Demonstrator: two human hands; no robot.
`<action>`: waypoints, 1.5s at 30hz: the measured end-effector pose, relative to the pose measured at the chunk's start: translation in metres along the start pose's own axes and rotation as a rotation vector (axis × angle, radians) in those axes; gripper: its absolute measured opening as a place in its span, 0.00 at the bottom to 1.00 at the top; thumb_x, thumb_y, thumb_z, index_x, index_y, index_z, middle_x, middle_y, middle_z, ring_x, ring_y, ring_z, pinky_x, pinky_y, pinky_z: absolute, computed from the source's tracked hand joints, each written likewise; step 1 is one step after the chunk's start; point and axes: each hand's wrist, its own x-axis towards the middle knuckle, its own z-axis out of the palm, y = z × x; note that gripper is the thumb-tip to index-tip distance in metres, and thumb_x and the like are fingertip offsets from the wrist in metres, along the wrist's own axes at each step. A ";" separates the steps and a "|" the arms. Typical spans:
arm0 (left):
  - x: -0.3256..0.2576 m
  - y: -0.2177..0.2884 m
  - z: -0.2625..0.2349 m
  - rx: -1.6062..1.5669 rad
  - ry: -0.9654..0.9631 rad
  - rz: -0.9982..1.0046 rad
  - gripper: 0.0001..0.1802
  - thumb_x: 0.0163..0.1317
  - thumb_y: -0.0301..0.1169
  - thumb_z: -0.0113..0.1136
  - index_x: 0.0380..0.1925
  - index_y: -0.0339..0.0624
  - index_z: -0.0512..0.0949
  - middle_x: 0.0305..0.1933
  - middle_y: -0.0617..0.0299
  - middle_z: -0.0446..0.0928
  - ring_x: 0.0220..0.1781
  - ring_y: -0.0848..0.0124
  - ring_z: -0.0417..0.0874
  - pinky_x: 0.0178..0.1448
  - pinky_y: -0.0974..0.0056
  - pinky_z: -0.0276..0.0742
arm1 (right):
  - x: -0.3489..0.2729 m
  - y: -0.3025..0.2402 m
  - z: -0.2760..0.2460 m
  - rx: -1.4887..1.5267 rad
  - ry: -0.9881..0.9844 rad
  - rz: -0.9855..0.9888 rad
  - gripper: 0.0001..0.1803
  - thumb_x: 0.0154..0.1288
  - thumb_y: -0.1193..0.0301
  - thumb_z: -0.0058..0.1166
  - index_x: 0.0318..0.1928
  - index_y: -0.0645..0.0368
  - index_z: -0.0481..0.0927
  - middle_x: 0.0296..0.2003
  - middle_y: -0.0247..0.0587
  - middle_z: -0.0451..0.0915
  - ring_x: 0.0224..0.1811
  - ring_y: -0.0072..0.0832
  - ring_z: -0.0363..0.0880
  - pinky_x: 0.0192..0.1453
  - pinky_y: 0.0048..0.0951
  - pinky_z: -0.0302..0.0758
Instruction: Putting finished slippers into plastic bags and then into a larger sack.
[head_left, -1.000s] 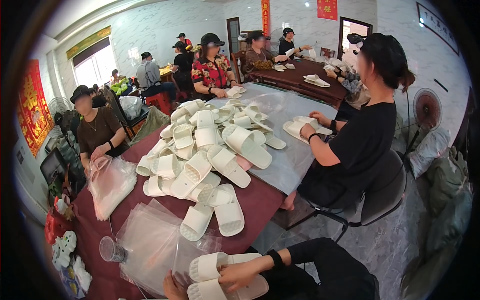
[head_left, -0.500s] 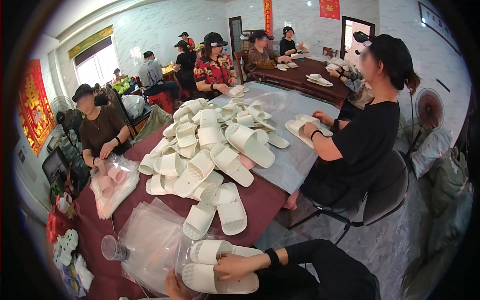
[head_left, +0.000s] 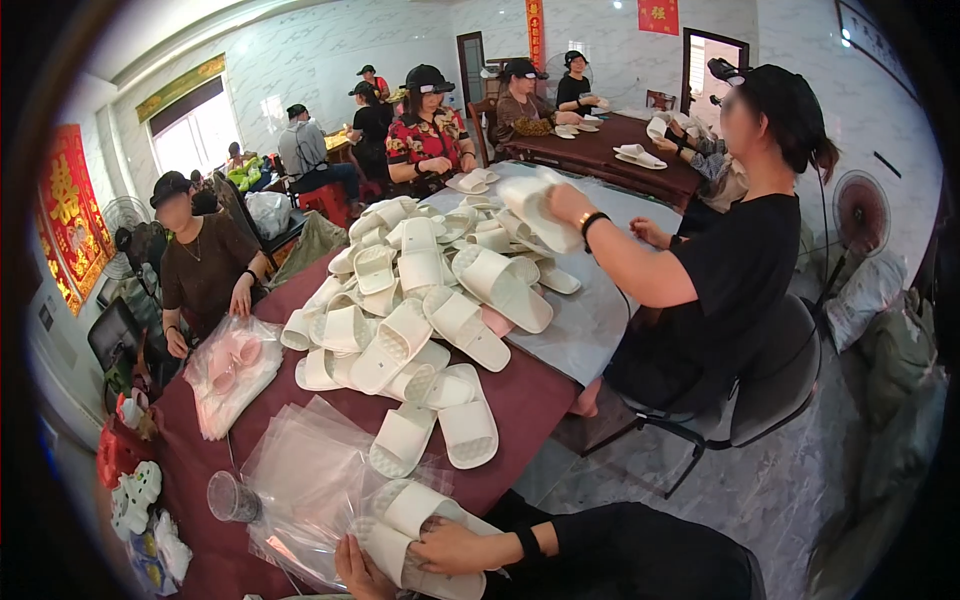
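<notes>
My right hand (head_left: 455,547) lies flat on top of a pair of white slippers (head_left: 415,520) stacked together at the near table edge. My left hand (head_left: 360,568) grips the same pair from the left side, next to a stack of clear plastic bags (head_left: 300,470). Just beyond them, two loose white slippers (head_left: 440,430) lie side by side on the dark red tablecloth (head_left: 520,400).
A big heap of white slippers (head_left: 420,290) covers the table's middle. A person in black (head_left: 730,270) on the right lifts slippers from it. Another person on the left (head_left: 205,265) holds a filled bag (head_left: 230,370). An upturned clear cup (head_left: 232,496) stands near the bags.
My hands have stayed on the slipper pair, pressing the two together beside the bags. The person on the right has raised an arm with slippers over the heap.
</notes>
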 end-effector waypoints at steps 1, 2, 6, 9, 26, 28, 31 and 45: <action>0.000 0.002 -0.001 0.001 0.000 0.000 0.17 0.62 0.22 0.50 0.51 0.31 0.74 0.52 0.39 0.73 0.55 0.45 0.72 0.60 0.52 0.68 | 0.003 -0.001 0.004 -0.012 0.033 -0.023 0.20 0.56 0.58 0.56 0.40 0.61 0.72 0.34 0.49 0.77 0.46 0.46 0.75 0.55 0.44 0.67; 0.001 0.004 -0.003 0.005 -0.002 0.001 0.17 0.62 0.22 0.50 0.52 0.31 0.74 0.52 0.38 0.73 0.56 0.45 0.72 0.61 0.52 0.67 | 0.005 -0.001 0.008 -0.025 0.067 -0.047 0.20 0.55 0.58 0.56 0.40 0.60 0.72 0.34 0.48 0.77 0.46 0.46 0.75 0.55 0.43 0.67; 0.005 0.015 -0.010 0.026 -0.037 0.005 0.18 0.61 0.21 0.50 0.53 0.31 0.73 0.53 0.38 0.72 0.58 0.45 0.70 0.62 0.50 0.66 | 0.015 -0.009 0.004 -0.052 0.072 -0.032 0.19 0.54 0.58 0.57 0.39 0.59 0.73 0.34 0.48 0.78 0.46 0.45 0.75 0.55 0.42 0.67; 0.000 0.005 -0.005 0.047 -0.046 0.084 0.19 0.60 0.22 0.51 0.53 0.32 0.72 0.54 0.39 0.72 0.59 0.45 0.69 0.63 0.48 0.64 | 0.026 -0.011 0.010 -0.005 0.087 0.003 0.19 0.51 0.62 0.58 0.40 0.60 0.73 0.35 0.47 0.79 0.46 0.43 0.75 0.53 0.41 0.67; -0.005 0.007 -0.008 0.011 -0.109 0.048 0.22 0.62 0.30 0.51 0.57 0.42 0.72 0.63 0.47 0.67 0.64 0.44 0.64 0.65 0.44 0.57 | 0.047 -0.012 0.028 -0.058 0.168 -0.013 0.15 0.53 0.61 0.55 0.35 0.60 0.76 0.37 0.51 0.78 0.47 0.45 0.74 0.54 0.42 0.66; -0.006 0.006 -0.006 0.015 -0.122 0.040 0.23 0.62 0.32 0.50 0.58 0.42 0.71 0.63 0.48 0.67 0.65 0.44 0.63 0.66 0.43 0.55 | 0.051 -0.011 0.033 -0.058 0.212 -0.025 0.15 0.54 0.61 0.54 0.34 0.60 0.76 0.37 0.51 0.78 0.47 0.45 0.74 0.54 0.42 0.66; -0.006 0.006 -0.006 -0.028 -0.095 0.047 0.24 0.61 0.33 0.50 0.58 0.42 0.71 0.64 0.48 0.67 0.67 0.45 0.62 0.67 0.42 0.52 | 0.051 -0.011 0.042 -0.071 0.281 -0.037 0.15 0.53 0.61 0.54 0.35 0.60 0.77 0.35 0.49 0.78 0.46 0.44 0.74 0.53 0.42 0.66; 0.006 0.059 -0.012 0.057 0.003 0.238 0.22 0.60 0.31 0.54 0.57 0.48 0.73 0.67 0.43 0.61 0.69 0.44 0.58 0.69 0.38 0.49 | -0.009 -0.019 0.010 -0.049 0.639 0.055 0.14 0.51 0.64 0.58 0.37 0.58 0.77 0.33 0.46 0.79 0.41 0.42 0.76 0.50 0.43 0.66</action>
